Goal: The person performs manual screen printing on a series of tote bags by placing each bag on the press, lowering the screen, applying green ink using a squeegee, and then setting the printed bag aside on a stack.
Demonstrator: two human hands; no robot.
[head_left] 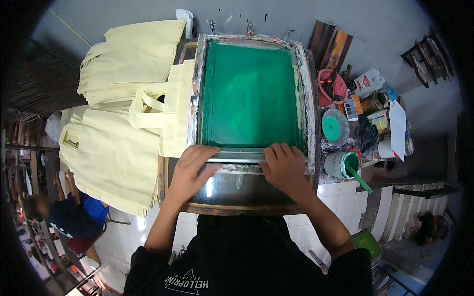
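A screen-printing frame (193, 123) with green ink over its mesh (252, 93) lies in front of me. Across its near end rests a long metal-backed squeegee (239, 156). My left hand (190, 170) grips the squeegee's left end, thumb on the near side. The fingers of my right hand (286, 167) are closed over its right end. The squeegee's blade edge is hidden. A pale yellow tote bag (176, 106) lies partly under the frame, its handles sticking out to the left.
Stacks of pale yellow tote bags (118, 148) fill the left side. To the right stand a bowl of green ink (332, 127), an ink tub (336, 165) with a green stick (359, 179), a pink basin (334, 89) and a phone (350, 106). A person (74, 217) sits far left.
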